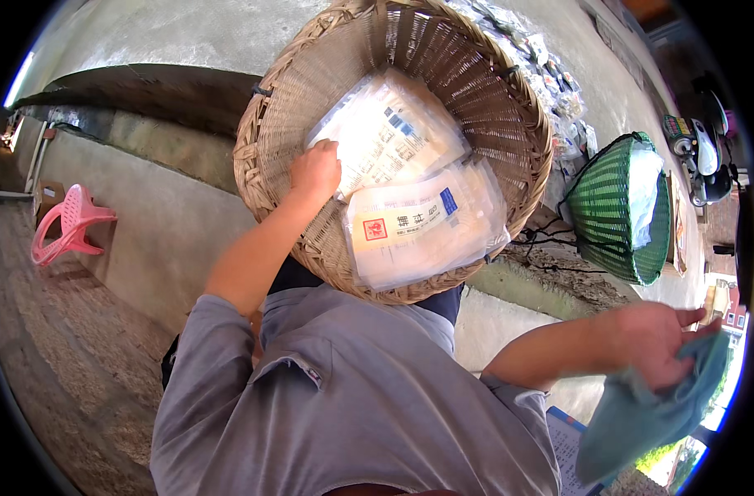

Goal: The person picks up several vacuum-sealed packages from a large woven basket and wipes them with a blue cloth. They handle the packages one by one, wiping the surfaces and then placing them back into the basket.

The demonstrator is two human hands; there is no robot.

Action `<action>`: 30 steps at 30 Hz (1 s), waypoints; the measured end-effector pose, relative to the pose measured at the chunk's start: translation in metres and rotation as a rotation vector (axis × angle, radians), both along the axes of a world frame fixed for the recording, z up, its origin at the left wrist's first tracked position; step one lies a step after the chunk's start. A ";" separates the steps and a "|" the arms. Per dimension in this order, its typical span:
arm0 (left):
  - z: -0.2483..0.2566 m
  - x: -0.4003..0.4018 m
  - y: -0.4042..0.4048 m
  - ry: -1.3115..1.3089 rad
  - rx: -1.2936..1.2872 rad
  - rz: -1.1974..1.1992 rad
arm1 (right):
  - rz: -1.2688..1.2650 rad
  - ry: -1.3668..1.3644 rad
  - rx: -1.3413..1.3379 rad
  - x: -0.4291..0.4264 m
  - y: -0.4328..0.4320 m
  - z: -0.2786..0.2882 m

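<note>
A large round wicker basket (262,186) stands before my body, with two overlapping stacks of flat clear plastic packets inside. My left hand (317,168) reaches in over the rim, its curled fingers on the left edge of the farther packet stack (392,133). The nearer packet stack (423,223) bears a red square mark and printing, and lies against the near wall. Far out to the right, my right hand (659,344) is shut on a blue-green cloth (650,415), which hangs down and is blurred.
A green woven basket (591,201) with black cords and white plastic tilts at the right. Many small packages (560,99) lie on the concrete behind. A pink plastic chair (76,220) is at the left. A blue-edged printed board (566,449) is low right; scooters (705,152) stand far right.
</note>
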State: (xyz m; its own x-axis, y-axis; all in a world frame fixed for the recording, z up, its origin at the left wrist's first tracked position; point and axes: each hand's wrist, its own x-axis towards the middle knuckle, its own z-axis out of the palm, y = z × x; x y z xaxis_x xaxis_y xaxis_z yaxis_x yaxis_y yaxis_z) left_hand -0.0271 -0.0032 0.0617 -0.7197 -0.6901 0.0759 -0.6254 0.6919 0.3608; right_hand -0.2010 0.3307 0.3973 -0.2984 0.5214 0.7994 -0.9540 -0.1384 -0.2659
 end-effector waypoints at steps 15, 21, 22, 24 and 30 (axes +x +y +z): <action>0.022 -0.008 0.035 0.318 0.314 -0.211 | 0.699 -0.576 0.354 -0.017 -0.021 -0.053; -0.001 -0.028 0.035 0.343 0.393 -0.158 | 0.919 0.333 -0.292 0.031 0.053 0.045; 0.000 -0.026 0.033 0.348 0.372 -0.131 | 1.200 0.372 -0.425 0.044 0.060 0.046; -0.004 -0.026 0.028 0.286 0.311 -0.160 | 0.523 0.320 -0.323 0.037 0.052 0.047; -0.007 -0.032 0.026 0.262 0.367 -0.147 | 0.278 0.261 0.025 0.024 0.010 0.001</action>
State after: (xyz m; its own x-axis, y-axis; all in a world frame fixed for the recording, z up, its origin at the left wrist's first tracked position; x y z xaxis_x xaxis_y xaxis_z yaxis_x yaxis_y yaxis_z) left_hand -0.0593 0.0224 0.0549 -0.8011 -0.5974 0.0381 -0.3854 0.5634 0.7308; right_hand -0.1771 0.3408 0.3988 -0.2105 0.4287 0.8786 -0.9171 -0.3977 -0.0257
